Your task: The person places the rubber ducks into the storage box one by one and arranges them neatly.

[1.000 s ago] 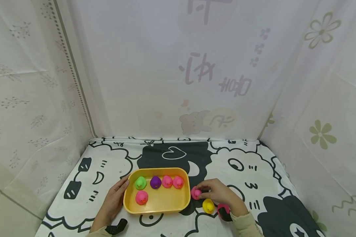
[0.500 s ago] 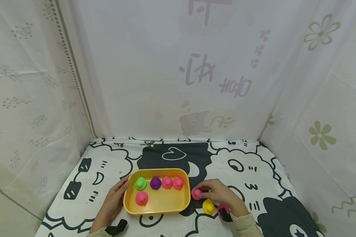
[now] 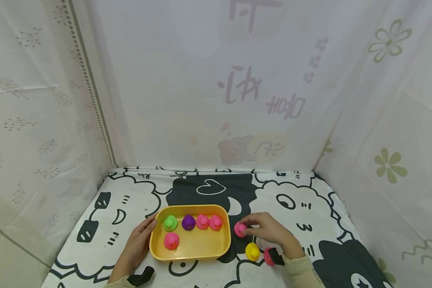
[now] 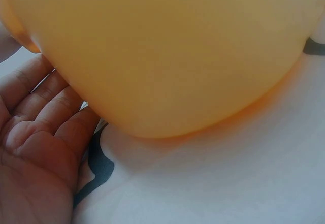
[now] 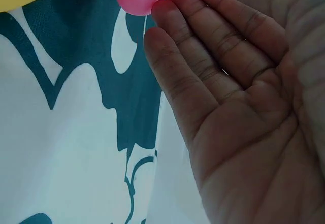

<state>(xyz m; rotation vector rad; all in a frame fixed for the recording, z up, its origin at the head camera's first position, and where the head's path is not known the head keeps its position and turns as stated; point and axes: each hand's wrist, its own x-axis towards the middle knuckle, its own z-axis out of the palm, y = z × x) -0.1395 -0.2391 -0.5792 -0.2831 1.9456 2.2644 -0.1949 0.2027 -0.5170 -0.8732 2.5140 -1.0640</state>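
Ducks (image 3: 171, 241) sit five in the tray (image 3: 198, 251), three outside, right hand (image 3: 268, 230) pinching one, left hand (image 3: 138, 242) straight-fingered against its side

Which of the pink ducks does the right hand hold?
The pink duck right of the tray, pinched by the right hand. Three other pink ducks sit inside the tray; another pink toy, beside the yellow duck, is partly hidden.

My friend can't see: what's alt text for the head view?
A right hand pinches a pink toy duck beside a yellow tray holding five ducks, while the left hand touches the tray's left side. A yellow duck and another pink toy sit nearby on printed cloth.
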